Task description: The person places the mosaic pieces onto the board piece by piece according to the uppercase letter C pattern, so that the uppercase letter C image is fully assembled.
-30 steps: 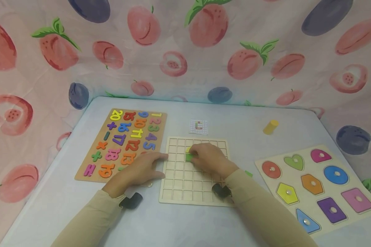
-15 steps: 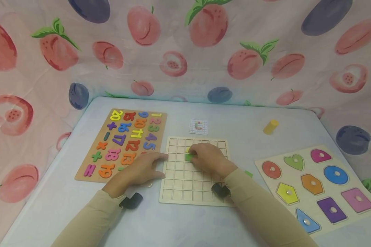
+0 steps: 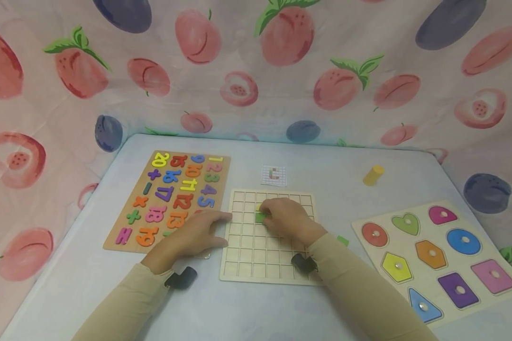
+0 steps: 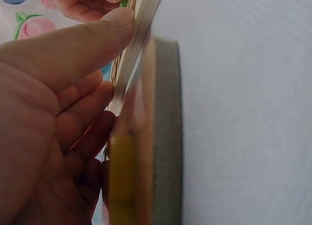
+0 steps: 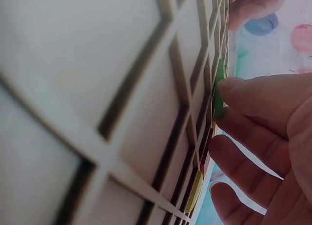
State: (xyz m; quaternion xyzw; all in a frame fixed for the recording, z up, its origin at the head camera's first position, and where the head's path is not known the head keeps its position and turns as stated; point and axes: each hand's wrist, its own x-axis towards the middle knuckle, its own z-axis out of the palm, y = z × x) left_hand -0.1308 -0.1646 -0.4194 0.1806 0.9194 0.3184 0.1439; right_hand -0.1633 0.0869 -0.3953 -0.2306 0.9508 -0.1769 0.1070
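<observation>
Pinching flat green tile (image 3: 260, 218) with right hand (image 3: 288, 219) at pale wooden grid board (image 3: 251, 255) holding yellow, red tiles (image 5: 194, 192). Touching its edge with spread left hand (image 3: 196, 233).

A flat green piece (image 3: 260, 218) is on the pale wooden board (image 3: 259, 255) full of boxes, beside a yellow piece (image 3: 258, 207). The board lies flat.

1. Number puzzle board (image 3: 151, 196): tan, lying at left on the pale tabletop (image 3: 324, 163); raised coloured numerals (image 3: 182, 201) plus arithmetic signs (image 3: 154, 174).
2. Shape puzzle board (image 3: 431, 230): cream, at right, set askew; nine knobbed pieces, including green heart (image 3: 405, 227), blue oval (image 3: 457, 244).
3. Yellow cylinder (image 3: 373, 176): beyond shape board, apart from it.
4. Backdrop cloth (image 3: 362, 42): pink, printed with peaches and dark plums, behind tabletop and along both sides.
</observation>
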